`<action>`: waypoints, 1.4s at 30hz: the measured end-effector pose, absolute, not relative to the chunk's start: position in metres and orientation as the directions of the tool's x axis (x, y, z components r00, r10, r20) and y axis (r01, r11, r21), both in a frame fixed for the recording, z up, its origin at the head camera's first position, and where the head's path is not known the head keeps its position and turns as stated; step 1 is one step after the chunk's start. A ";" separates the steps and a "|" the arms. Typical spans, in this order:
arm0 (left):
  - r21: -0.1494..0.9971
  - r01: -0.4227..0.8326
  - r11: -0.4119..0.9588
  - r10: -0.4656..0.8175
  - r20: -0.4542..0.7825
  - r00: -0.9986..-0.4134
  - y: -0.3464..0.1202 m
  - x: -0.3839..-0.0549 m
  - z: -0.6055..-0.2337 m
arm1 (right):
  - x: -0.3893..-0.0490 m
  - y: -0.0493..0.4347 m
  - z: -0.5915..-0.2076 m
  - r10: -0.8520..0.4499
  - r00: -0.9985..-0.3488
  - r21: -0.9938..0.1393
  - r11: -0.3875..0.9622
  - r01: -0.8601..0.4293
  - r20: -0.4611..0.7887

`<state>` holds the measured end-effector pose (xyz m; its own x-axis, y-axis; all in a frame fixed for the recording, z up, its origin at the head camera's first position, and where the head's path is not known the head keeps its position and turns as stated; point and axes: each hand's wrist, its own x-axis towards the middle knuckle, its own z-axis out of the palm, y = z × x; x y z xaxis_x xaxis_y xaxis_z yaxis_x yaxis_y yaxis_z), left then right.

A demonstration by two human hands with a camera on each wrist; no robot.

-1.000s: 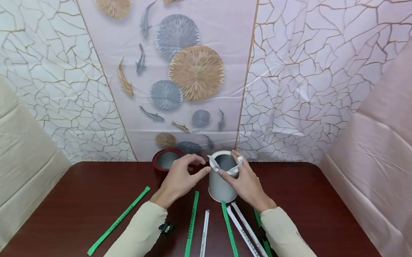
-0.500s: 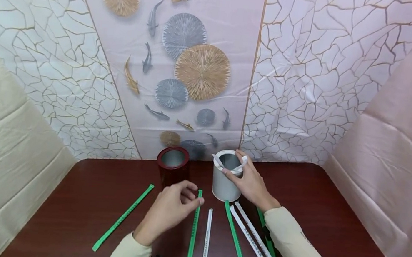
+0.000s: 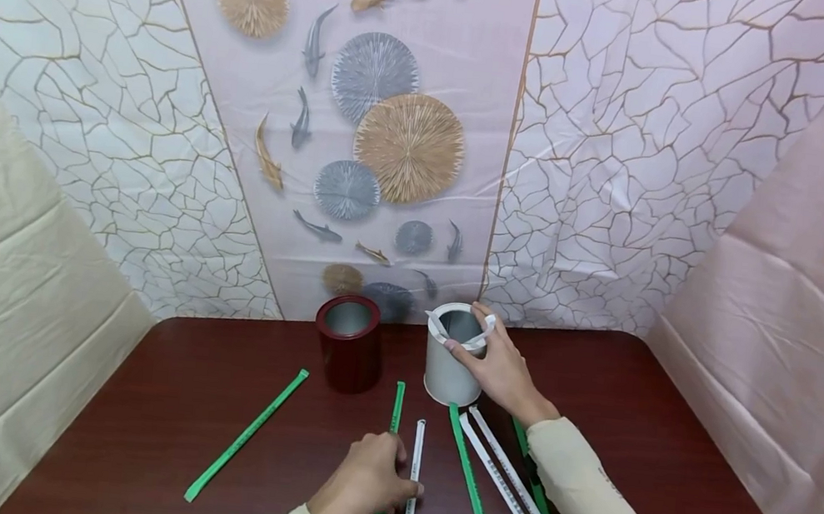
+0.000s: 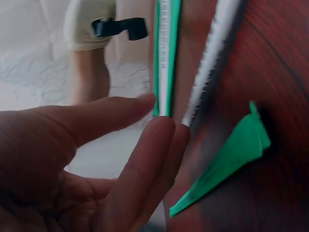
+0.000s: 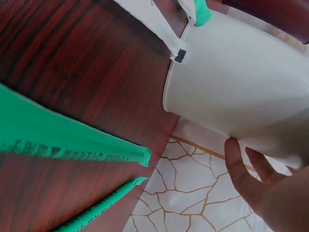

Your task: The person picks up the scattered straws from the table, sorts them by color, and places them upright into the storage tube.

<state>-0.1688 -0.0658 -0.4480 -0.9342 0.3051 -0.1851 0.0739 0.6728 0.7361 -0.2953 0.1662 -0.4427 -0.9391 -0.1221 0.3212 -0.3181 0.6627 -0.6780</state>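
In the head view my left hand (image 3: 368, 478) hangs over the table, crossing a slim green paper-wrapped stick (image 3: 397, 406), thumb at a white paper-wrapped stick (image 3: 418, 450). The left wrist view shows its thumb and fingertips spread apart, with the white wrapped stick (image 4: 207, 72) just past the fingertips and nothing between them. My right hand (image 3: 502, 367) grips the upper side of a pale grey can (image 3: 448, 376), thumb at the front of the rim, fingers behind. Two white wrapped ends (image 3: 477, 337) lie across the can's mouth. In the right wrist view the fingers touch the can's side (image 5: 236, 82).
A dark red can (image 3: 350, 359) stands upright left of the grey one. One green wrapped stick (image 3: 246, 436) lies at the left. Another green stick (image 3: 473, 481), a pair of white ones (image 3: 509, 481) and a green one partly under the right sleeve (image 3: 587, 489) lie at the right.
My left hand has left the grey can's rim and come down toward me, over the middle green and white sticks. The right hand keeps its hold on the can.
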 end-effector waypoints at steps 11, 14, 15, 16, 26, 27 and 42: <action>0.642 0.164 0.749 0.304 -0.113 -0.946 -0.047 -0.171 -0.461 | -0.298 0.165 -0.440 -0.121 -0.934 -0.673 0.662 -0.329 0.337; 0.661 0.137 0.738 0.303 -0.143 -0.942 -0.045 -0.174 -0.459 | -0.298 0.165 -0.440 -0.122 -0.935 -0.673 0.663 -0.327 0.334; 0.676 0.129 0.725 0.304 -0.147 -0.941 -0.045 -0.175 -0.458 | -0.298 0.165 -0.440 -0.122 -0.935 -0.673 0.663 -0.327 0.334; 0.689 0.122 0.714 0.305 -0.150 -0.941 -0.045 -0.176 -0.456 | -0.297 0.165 -0.440 -0.123 -0.935 -0.673 0.664 -0.327 0.333; 0.863 0.214 0.458 0.283 0.087 -0.955 -0.054 -0.193 -0.394 | -0.297 0.166 -0.442 -0.118 -0.939 -0.677 0.664 -0.317 0.324; 0.867 0.237 0.439 0.270 0.125 -0.955 -0.055 -0.196 -0.385 | -0.296 0.166 -0.442 -0.118 -0.941 -0.682 0.661 -0.313 0.318; 0.838 0.485 0.251 0.078 0.482 -0.873 -0.040 -0.283 -0.286 | -0.293 0.166 -0.446 -0.105 -0.935 -0.702 0.634 -0.325 0.338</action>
